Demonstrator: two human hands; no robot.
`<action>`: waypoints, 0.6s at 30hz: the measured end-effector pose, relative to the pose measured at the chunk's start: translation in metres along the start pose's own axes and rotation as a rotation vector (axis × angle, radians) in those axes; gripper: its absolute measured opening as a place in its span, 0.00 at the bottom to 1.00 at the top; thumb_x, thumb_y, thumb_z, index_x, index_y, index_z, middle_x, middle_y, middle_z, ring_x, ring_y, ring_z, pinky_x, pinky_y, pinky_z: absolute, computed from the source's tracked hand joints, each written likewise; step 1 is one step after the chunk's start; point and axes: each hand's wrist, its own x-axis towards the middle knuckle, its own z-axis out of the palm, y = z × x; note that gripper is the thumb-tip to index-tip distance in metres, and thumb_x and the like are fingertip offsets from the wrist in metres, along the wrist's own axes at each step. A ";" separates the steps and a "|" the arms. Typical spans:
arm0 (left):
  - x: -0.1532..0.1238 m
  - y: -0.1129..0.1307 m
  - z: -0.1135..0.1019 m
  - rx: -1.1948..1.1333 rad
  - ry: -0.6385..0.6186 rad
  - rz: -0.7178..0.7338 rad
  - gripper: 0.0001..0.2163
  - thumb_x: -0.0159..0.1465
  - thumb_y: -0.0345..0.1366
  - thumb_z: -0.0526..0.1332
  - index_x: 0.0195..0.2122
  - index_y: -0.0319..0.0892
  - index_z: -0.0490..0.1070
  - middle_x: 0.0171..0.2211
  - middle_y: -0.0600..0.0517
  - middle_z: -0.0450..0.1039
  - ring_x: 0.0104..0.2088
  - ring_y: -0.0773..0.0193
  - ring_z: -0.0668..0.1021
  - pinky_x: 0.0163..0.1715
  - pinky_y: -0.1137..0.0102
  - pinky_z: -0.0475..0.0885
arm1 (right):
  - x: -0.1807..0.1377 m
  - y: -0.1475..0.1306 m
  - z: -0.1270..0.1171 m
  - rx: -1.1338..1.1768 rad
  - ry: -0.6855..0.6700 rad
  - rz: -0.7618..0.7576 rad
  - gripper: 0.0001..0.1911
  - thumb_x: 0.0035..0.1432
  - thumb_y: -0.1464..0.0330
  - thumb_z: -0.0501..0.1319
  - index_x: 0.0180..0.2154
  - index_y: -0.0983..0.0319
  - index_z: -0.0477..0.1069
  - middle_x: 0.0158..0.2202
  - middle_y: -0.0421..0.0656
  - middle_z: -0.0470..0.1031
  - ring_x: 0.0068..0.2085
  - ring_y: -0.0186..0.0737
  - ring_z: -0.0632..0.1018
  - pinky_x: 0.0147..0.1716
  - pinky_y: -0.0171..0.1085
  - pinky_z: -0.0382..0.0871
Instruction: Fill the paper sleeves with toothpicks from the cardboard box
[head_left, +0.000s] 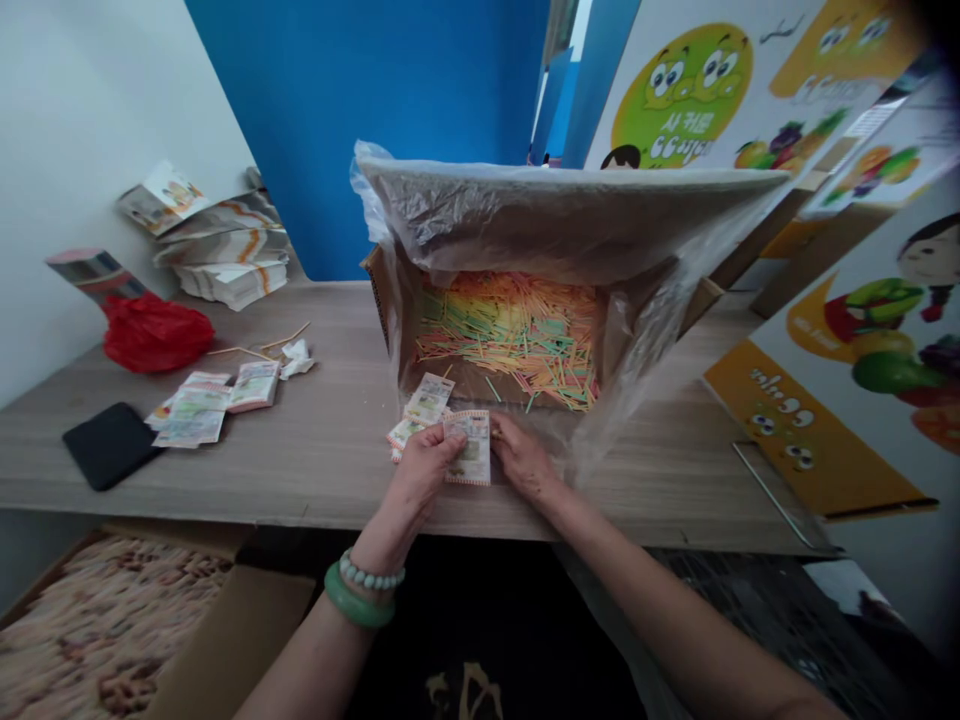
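Printed packet (475, 462) is pinched in the left hand (421, 465); the right hand (526, 467) curls by its edge, grip unclear. Edge-handling seems in hand, calling next for a steady left pinch, before the box (403, 300) of coloured sticks (517, 335).

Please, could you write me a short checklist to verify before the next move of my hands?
1. Packet held by the left hand: ok, thumb on its front.
2. Right hand gripping the packet: cannot tell; it is at the right edge.
3. Box open, sticks exposed: ok.
4. Packet's mouth open: cannot tell.
5. Pile beside the left hand neatly stacked: not ok, its packets lie askew.
6. Red bag away from both hands: ok.
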 end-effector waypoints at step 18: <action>-0.011 -0.005 -0.005 0.348 0.042 0.110 0.14 0.48 0.42 0.68 0.19 0.41 0.64 0.18 0.58 0.61 0.21 0.70 0.63 0.23 0.73 0.58 | 0.014 -0.048 -0.031 0.555 0.256 0.031 0.06 0.61 0.62 0.58 0.36 0.57 0.65 0.29 0.38 0.78 0.36 0.40 0.80 0.43 0.43 0.70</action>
